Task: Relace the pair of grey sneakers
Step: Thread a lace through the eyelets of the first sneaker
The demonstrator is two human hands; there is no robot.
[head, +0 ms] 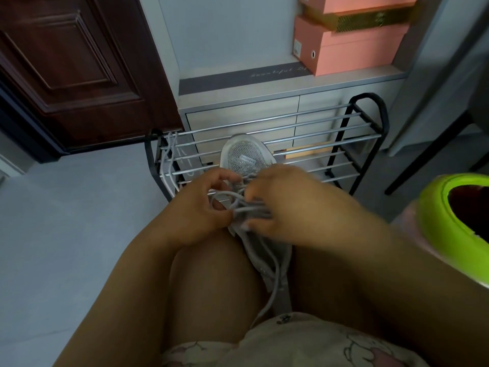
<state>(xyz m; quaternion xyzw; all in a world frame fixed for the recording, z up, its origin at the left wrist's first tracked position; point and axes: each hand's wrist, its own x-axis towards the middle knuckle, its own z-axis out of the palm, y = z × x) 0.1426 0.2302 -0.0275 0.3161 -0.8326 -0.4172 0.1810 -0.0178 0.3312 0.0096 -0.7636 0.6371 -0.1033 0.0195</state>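
Both hands sit right over the grey sneaker, which is wedged between the knees, toe toward the shoe rack. Left hand pinches a loop of grey lace; right hand has its fingers curled round the bundled strands. Lace looks soft, floppy and tangle-prone, so I'd grab near its tip. The sneaker seems light, with squashy mesh. A second lace hangs off the rack's left end.
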